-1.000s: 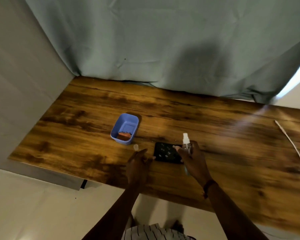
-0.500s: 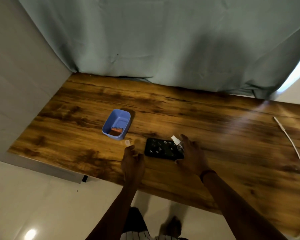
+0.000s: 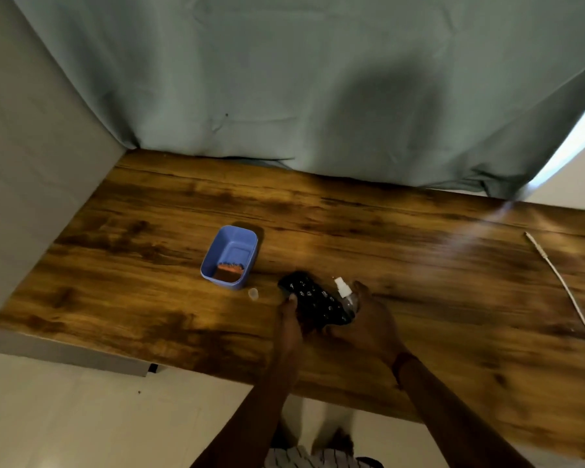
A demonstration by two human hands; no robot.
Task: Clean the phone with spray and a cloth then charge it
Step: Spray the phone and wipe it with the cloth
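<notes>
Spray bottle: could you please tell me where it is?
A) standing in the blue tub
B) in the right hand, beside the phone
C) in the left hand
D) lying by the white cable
B: the right hand grips the spray bottle right beside the phone, which the left hand holds.

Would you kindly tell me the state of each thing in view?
phone: held by left hand, not plugged in.
spray bottle: held in right hand, nozzle uncovered.
clear cap: loose on table.
blue tub: open, orange item inside.
cable: lying on table, unconnected to phone.
</notes>
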